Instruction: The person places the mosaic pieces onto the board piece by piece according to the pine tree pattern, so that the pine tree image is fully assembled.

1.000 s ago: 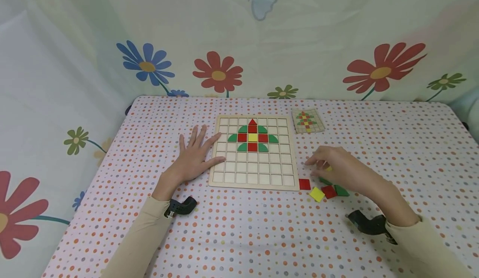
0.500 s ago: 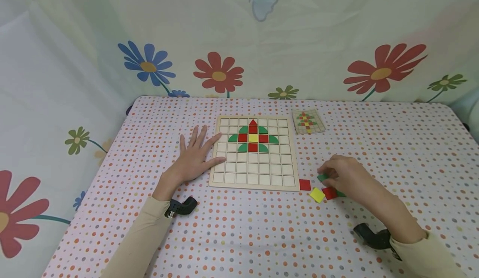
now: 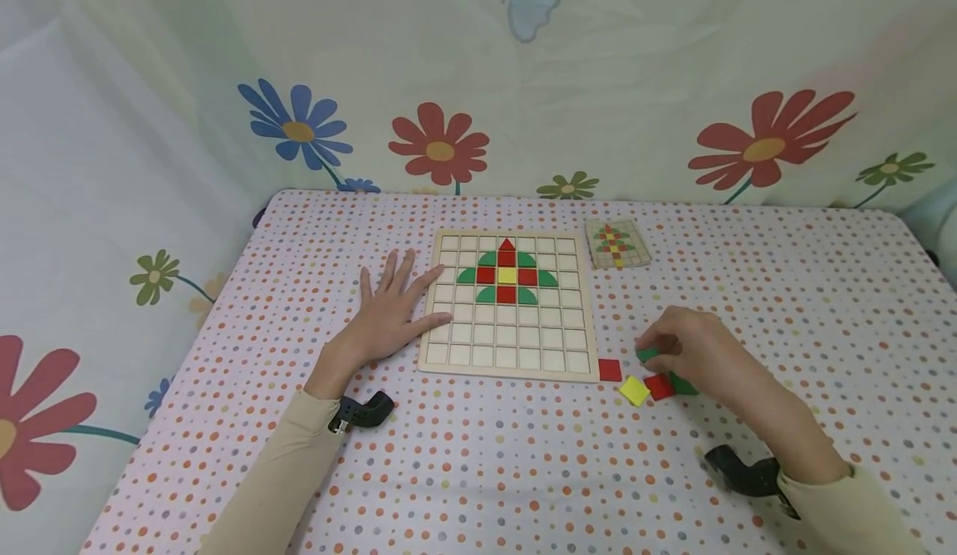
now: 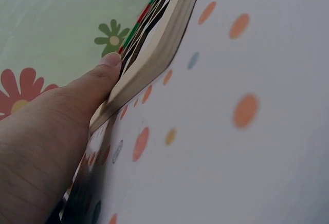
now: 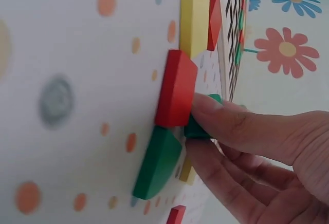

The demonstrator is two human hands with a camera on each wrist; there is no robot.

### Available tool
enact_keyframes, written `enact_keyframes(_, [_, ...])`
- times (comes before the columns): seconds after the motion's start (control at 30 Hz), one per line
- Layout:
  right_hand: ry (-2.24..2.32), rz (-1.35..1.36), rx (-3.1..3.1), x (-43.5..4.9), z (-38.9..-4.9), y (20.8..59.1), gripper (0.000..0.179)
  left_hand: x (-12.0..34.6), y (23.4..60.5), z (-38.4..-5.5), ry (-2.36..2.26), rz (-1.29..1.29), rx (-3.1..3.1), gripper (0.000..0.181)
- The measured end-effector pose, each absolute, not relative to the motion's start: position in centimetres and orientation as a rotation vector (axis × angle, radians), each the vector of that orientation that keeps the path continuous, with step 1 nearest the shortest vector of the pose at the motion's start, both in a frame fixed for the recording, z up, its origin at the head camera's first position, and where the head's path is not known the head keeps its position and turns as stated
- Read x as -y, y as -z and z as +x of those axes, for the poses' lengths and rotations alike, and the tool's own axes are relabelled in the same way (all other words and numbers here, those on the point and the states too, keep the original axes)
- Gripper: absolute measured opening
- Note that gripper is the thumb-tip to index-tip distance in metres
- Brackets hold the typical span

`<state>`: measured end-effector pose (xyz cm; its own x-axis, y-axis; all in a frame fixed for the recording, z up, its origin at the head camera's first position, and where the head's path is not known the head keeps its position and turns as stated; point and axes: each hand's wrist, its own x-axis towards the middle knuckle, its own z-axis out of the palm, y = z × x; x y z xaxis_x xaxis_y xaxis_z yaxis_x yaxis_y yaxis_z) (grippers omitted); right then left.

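My left hand (image 3: 385, 322) lies spread on the table, its thumb and index fingertips on the left border of a wooden grid board (image 3: 506, 359). In the left wrist view the thumb (image 4: 105, 70) rests at the board's edge. Right of the board, my right hand (image 3: 691, 351) pinches a green tile (image 5: 197, 127) between thumb and fingers. Close to that hand lie another green tile (image 5: 157, 165), a red tile (image 5: 177, 88) and a yellow tile (image 5: 194, 23). On the board, red, green and yellow tiles form a tree shape topped by a red triangle (image 3: 507, 245).
A small pattern card (image 3: 617, 244) with a printed tree lies beyond the board's right side. A red square tile (image 3: 609, 370) sits by the board's lower right corner. In the right wrist view, another yellow tile (image 5: 187, 173) and red tile (image 5: 176, 215) lie past the fingers.
My right hand has moved slightly right and toward me, its fingers closing on a green tile that lay under them. My left hand and the tiles on the board stay as they were.
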<state>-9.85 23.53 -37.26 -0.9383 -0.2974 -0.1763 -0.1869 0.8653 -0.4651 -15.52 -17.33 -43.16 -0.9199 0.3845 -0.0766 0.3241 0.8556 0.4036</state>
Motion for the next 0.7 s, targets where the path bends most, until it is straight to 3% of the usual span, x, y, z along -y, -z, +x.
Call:
enact_keyframes(0.33, [0.622,-0.451,-2.851,-22.5,-9.6,37.1,0.019,17.4,43.1,-15.5,-0.573,0.546,-2.872,0.083])
enact_keyframes(0.5, [0.686,-0.521,-2.860,-20.2,-10.5,36.1,0.015,17.6,43.3,-15.5,-0.578,0.544,-2.869,0.083])
enact_keyframes(0.7, [0.828,-0.662,-2.781,-16.3,-11.8,35.0,0.021,17.5,43.2,-15.5,-0.585,0.551,-2.867,0.083])
